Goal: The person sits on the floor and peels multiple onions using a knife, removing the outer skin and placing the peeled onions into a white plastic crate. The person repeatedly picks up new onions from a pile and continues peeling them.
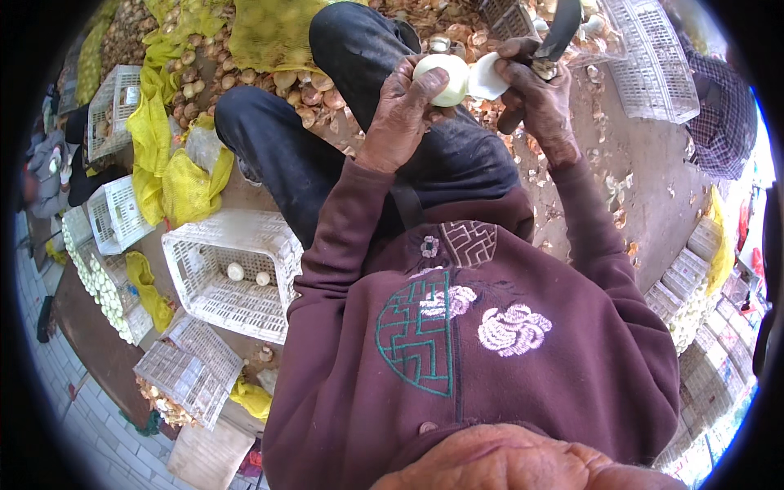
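My left hand (402, 114) grips a pale peeled onion (449, 75), thumb across its front, above my left knee. Just to the right, my right hand (539, 106) holds a dark curved knife (560, 28) by its handle, blade pointing up, and pinches a white onion layer (488, 77) between thumb and fingers. The white layer is right beside the onion; whether it is still joined to it I cannot tell.
Unpeeled onions (310, 94) and loose skins lie beyond my legs, with yellow mesh sacks (192, 184). A white crate (230, 298) holding two peeled onions stands at my left. More crates (649, 69) are around me; co-workers (723, 114) sit at both sides.
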Demonstrator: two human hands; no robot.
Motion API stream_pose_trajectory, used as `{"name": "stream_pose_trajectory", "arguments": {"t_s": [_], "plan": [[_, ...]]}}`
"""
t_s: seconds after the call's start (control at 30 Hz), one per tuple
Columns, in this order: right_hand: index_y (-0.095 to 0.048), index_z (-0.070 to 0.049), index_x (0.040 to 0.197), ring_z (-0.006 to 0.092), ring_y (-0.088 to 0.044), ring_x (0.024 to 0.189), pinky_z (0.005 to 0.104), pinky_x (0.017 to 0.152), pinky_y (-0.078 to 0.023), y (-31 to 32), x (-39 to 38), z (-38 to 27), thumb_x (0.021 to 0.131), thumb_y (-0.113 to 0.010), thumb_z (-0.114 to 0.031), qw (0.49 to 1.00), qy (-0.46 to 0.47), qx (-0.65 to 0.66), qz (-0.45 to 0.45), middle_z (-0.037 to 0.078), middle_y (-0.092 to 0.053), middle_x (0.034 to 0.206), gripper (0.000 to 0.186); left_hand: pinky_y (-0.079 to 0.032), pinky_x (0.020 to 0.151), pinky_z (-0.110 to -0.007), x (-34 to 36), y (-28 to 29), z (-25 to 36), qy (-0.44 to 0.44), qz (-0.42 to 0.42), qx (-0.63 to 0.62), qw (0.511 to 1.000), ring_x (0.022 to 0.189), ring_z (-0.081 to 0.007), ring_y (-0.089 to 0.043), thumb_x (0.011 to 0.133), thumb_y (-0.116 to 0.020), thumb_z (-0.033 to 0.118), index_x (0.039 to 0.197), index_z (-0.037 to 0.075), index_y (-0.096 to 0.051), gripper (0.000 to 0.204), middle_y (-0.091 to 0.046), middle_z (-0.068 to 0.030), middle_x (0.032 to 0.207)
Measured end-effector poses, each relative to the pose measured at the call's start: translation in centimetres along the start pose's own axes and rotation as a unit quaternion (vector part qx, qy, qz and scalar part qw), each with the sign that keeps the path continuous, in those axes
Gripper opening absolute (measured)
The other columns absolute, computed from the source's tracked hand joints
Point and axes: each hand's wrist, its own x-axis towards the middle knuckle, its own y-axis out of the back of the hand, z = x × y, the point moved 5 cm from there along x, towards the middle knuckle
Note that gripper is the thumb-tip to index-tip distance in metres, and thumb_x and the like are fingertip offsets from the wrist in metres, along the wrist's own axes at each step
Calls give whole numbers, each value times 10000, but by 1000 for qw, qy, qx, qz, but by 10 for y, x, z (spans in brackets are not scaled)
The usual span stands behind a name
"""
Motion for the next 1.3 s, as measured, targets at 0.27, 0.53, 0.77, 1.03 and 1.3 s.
{"name": "stream_pose_trajectory", "arguments": {"t_s": [0.27,0.53,0.77,1.03,1.3], "plan": [[-627,-22,988,52,-417,456,201,411,-347,107,54,-10,865,-585,-123,986,-16,-53,155,12,-566,703,164,-449,608,-262,29,2,1,33,-109,-243,963,822,-217,-599,846,-629,236,1201,89,-460,420,-580,-92,1052],[-664,-52,967,65,-479,500,219,457,-388,61,39,14,852,-605,-358,982,-72,-174,-3,-22,-526,625,332,-501,743,-231,34,-17,27,-201,-25,187,961,916,-132,-573,796,-733,188,1160,29,-468,478,-564,-69,1054],[-642,-17,886,88,-512,515,243,454,-401,-10,-5,19,806,-602,-577,981,-179,-67,24,18,-516,578,567,-500,788,-260,24,-29,27,-241,-49,281,928,966,-149,-548,764,-760,165,1132,6,-487,485,-534,-92,1074],[-601,22,848,126,-539,441,259,376,-419,-4,-9,23,852,-597,-225,990,-99,40,91,60,-590,627,247,-528,710,-252,25,-32,16,-205,-46,158,965,872,-126,-594,832,-684,184,1159,15,-497,413,-577,-68,1014],[-572,-11,1121,78,-487,510,208,425,-395,73,16,32,877,-541,-164,973,74,-215,25,43,-597,793,290,-477,531,-231,3,7,20,-123,39,-208,970,667,-101,-585,859,-607,261,1179,69,-494,390,-612,-69,934]]}}
